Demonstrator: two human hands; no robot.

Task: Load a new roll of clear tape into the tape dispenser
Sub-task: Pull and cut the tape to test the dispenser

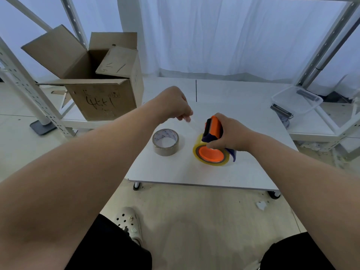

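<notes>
An orange and dark blue tape dispenser (213,129) lies on the white table (243,172) with a yellowish clear tape roll (196,152) around its orange hub. My right hand (231,136) grips the dispenser from the right side. My left hand (175,105) is above and to the left of it, fingers pinched on the free end of a clear tape strip (194,124) that stretches from the roll towards the dispenser's head. An empty cardboard tape core (165,142) lies flat on the table left of the dispenser.
An open cardboard box (101,94) stands at the table's far left corner. A clear plastic tub (297,99) sits on a low shelf to the right. Metal rack posts flank both sides. A white curtain hangs behind. My knees and a white clog are below the table's front edge.
</notes>
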